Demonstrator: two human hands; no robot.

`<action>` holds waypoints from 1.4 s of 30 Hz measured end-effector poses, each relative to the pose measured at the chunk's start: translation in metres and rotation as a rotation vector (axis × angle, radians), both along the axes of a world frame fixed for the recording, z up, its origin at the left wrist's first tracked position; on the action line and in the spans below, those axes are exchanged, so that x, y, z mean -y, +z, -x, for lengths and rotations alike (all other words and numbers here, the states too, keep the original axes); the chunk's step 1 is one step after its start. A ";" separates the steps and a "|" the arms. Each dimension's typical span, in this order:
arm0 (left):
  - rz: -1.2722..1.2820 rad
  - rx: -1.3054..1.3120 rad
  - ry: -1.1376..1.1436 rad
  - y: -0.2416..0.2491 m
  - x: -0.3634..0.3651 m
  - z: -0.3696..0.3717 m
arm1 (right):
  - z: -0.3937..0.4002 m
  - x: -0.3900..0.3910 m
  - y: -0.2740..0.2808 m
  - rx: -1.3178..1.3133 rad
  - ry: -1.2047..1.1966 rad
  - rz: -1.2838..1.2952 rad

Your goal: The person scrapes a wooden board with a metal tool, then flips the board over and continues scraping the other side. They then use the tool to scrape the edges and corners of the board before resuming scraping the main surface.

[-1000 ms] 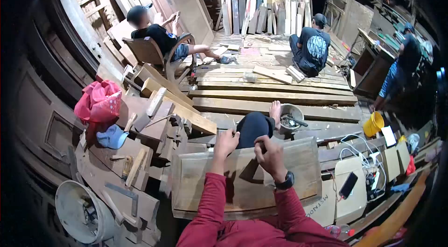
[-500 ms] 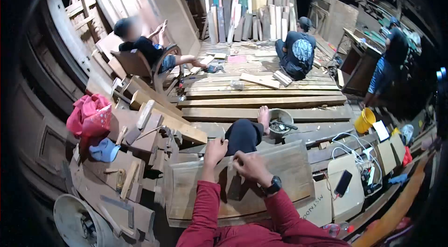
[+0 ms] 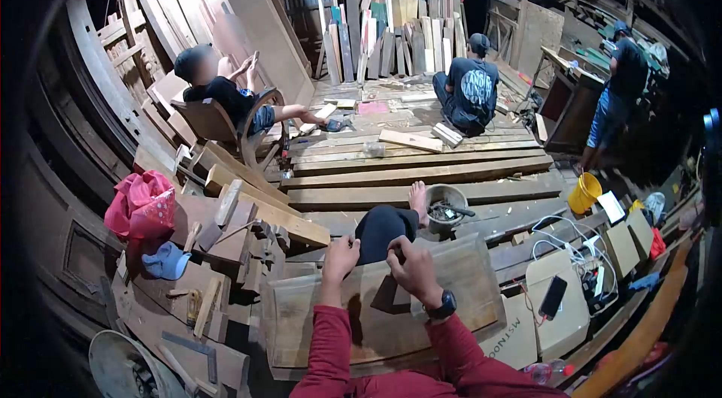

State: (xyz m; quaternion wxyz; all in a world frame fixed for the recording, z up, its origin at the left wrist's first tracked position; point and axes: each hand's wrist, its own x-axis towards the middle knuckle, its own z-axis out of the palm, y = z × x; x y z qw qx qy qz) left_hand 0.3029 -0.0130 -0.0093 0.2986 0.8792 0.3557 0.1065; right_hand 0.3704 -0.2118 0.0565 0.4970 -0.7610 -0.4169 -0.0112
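A wide wooden panel (image 3: 451, 315) lies in front of me, with dark shadows of my arms and hands on it. Over its far edge, my left hand (image 3: 341, 259) is closed, thumb and fingers together. My right hand (image 3: 414, 270), below which sits a dark wristwatch (image 3: 444, 305), curls its fingers in a pinch a little to the right. Whatever either hand holds is too small or hidden to make out. Between the two hands, beyond the panel, my bent knee (image 3: 380, 234) in dark cloth shows.
At left are a pink bag (image 3: 143, 206), a blue cap (image 3: 167, 260), a metal square (image 3: 197, 353) and a bucket (image 3: 101, 360). On the right lie a phone (image 3: 553, 297) and white cables (image 3: 560, 229). A basin (image 3: 447, 206) stands ahead. Several people are farther back.
My right hand has moved right and slightly up, away from my left hand. My left hand stays closed near the panel's far edge. The view has shifted a little.
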 end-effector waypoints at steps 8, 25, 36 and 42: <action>-0.018 0.040 0.000 0.008 -0.001 -0.003 | 0.007 -0.008 -0.014 0.043 0.200 0.013; -0.016 0.014 -0.017 0.009 0.002 -0.003 | 0.006 -0.011 -0.013 0.022 0.165 0.145; 0.012 -0.015 -0.016 0.003 -0.005 -0.005 | -0.002 -0.011 0.002 0.045 -0.019 0.151; -0.020 -0.003 -0.035 0.004 -0.004 -0.005 | -0.001 -0.008 0.001 0.019 0.048 0.072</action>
